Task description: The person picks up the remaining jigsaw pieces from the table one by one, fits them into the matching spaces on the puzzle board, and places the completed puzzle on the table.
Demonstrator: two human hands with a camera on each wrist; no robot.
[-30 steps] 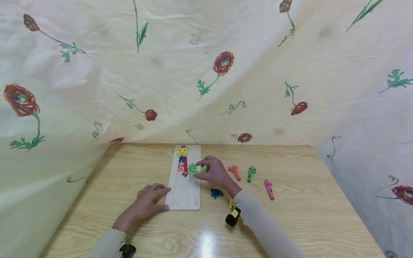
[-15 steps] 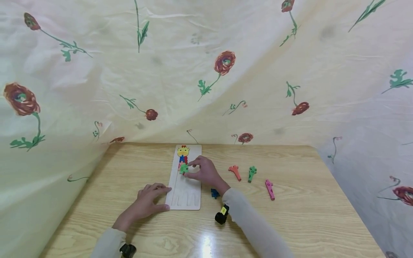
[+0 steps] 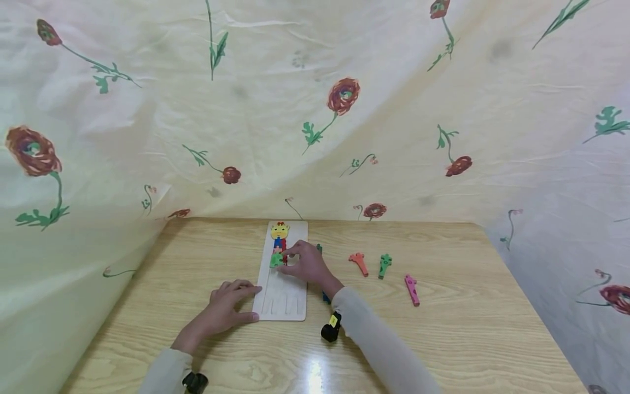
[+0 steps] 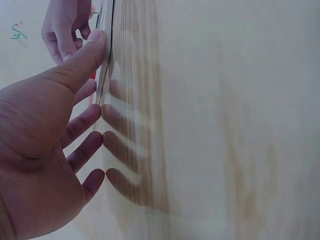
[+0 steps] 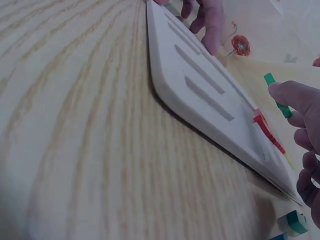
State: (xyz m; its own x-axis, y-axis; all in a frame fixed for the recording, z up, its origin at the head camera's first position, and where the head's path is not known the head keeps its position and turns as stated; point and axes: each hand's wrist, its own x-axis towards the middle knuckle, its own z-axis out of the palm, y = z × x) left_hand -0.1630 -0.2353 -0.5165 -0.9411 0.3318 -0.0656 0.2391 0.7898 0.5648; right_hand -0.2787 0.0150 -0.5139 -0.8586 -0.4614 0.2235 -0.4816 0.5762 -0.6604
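Observation:
A white puzzle board (image 3: 290, 290) with recessed outlines lies on the wooden table. A yellow giraffe head (image 3: 280, 232) sits at its far end, with a blue piece (image 3: 277, 244) and a red strip (image 3: 284, 243) below it. My right hand (image 3: 311, 265) pinches a green puzzle piece (image 3: 276, 260) between thumb and finger over the board, just below those pieces. In the right wrist view this green piece (image 5: 270, 78) is tilted and above the board. At the board's left edge my left hand (image 3: 228, 306) rests with fingers spread, its thumb (image 4: 95, 42) at the rim.
To the right lie an orange piece (image 3: 359, 263), a green leg-shaped piece (image 3: 385, 265) and a pink piece (image 3: 412, 290). Near my right wrist, a blue piece (image 3: 325, 298) and a dark green piece (image 3: 319, 248) are partly hidden. A flowered cloth (image 3: 418, 186) hangs behind the table.
My right hand has carried the green piece leftward from the board's right side to below the blue and red pieces. My left hand has stayed at the board's edge.

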